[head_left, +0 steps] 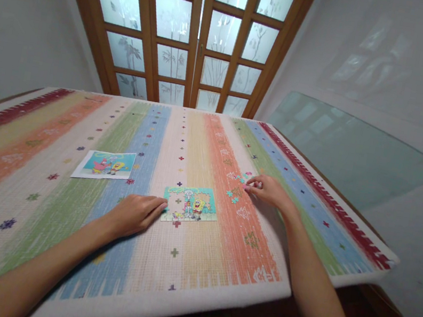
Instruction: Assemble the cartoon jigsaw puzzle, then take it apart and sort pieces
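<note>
A small cartoon jigsaw puzzle (190, 204) lies partly assembled on the striped cloth of the table (52, 164). My left hand (136, 213) rests flat beside its left edge, fingertips touching the frame, fingers stretched out. My right hand (267, 189) reaches to a scatter of loose puzzle pieces (236, 185) on the orange stripe, its fingers pinched on a pink piece at the pile's right side. A printed reference picture (105, 164) of the same cartoon lies to the left.
The table's front edge (171, 303) runs close to me and its right edge drops off beyond the red stripe. A wooden door with frosted glass panes (199, 37) stands behind the table. A glass sheet (351, 149) leans against the right wall.
</note>
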Action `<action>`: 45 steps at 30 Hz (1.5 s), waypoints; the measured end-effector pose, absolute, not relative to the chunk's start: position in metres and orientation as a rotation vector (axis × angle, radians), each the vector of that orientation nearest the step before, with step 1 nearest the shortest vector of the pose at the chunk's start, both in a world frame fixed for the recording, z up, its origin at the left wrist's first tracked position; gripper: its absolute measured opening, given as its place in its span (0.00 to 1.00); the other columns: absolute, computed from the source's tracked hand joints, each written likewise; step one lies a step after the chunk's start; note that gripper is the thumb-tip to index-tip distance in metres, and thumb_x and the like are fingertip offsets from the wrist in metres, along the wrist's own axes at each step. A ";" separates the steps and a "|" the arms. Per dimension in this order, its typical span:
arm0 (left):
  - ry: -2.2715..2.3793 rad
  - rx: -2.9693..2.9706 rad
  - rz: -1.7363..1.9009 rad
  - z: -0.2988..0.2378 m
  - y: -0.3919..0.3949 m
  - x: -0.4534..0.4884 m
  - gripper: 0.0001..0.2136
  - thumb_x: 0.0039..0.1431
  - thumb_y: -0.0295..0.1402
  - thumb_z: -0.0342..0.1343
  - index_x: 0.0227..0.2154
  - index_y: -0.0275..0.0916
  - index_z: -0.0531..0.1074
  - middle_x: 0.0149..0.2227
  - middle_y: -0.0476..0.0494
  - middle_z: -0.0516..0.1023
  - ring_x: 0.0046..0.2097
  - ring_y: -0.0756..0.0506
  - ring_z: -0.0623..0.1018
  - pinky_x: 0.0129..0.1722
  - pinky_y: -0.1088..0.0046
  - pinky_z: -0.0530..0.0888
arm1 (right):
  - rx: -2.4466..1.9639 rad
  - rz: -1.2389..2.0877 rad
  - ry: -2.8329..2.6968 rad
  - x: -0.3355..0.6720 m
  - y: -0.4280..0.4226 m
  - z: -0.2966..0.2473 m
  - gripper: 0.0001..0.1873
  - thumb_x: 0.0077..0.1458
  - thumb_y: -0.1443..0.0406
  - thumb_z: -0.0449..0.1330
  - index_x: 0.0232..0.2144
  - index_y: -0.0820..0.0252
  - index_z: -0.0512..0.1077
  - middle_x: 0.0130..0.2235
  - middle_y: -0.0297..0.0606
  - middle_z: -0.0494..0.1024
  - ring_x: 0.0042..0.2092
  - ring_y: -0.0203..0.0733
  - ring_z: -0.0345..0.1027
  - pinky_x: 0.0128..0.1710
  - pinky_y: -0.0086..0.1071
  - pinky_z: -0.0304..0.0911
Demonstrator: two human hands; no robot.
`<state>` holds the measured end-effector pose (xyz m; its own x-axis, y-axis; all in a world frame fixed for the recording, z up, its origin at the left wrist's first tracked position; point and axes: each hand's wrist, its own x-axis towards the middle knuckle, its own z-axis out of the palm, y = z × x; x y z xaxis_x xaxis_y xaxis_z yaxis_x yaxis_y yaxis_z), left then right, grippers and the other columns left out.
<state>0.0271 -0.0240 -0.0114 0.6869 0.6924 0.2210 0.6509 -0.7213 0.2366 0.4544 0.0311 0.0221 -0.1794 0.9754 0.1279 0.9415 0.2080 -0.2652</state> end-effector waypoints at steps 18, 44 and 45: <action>1.059 2.844 0.627 -0.018 -0.022 0.027 0.16 0.74 0.36 0.41 0.44 0.39 0.74 0.40 0.40 0.84 0.38 0.43 0.83 0.37 0.68 0.77 | -1.768 0.357 -2.150 0.452 0.036 0.015 0.05 0.54 0.62 0.64 0.30 0.58 0.78 0.34 0.42 0.80 0.33 0.44 0.70 0.36 0.35 0.62; 1.068 2.852 0.639 -0.020 -0.021 0.027 0.15 0.73 0.38 0.44 0.45 0.39 0.75 0.36 0.41 0.85 0.31 0.45 0.82 0.29 0.72 0.73 | -1.877 -0.005 -1.986 0.416 0.052 -0.009 0.09 0.59 0.60 0.61 0.33 0.59 0.76 0.39 0.48 0.78 0.41 0.49 0.72 0.42 0.37 0.64; 1.068 2.848 0.641 -0.020 -0.021 0.026 0.15 0.73 0.37 0.44 0.45 0.39 0.76 0.36 0.41 0.84 0.31 0.45 0.82 0.30 0.72 0.73 | -1.853 0.030 -1.972 0.417 0.053 -0.009 0.08 0.58 0.60 0.62 0.32 0.59 0.75 0.38 0.48 0.79 0.41 0.49 0.72 0.42 0.37 0.64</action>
<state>0.0264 -0.0211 -0.0198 0.6789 0.6361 0.3666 0.6225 -0.7635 0.1719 0.4165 0.0526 -0.0086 -0.0124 0.9560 0.2932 0.9466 0.1057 -0.3045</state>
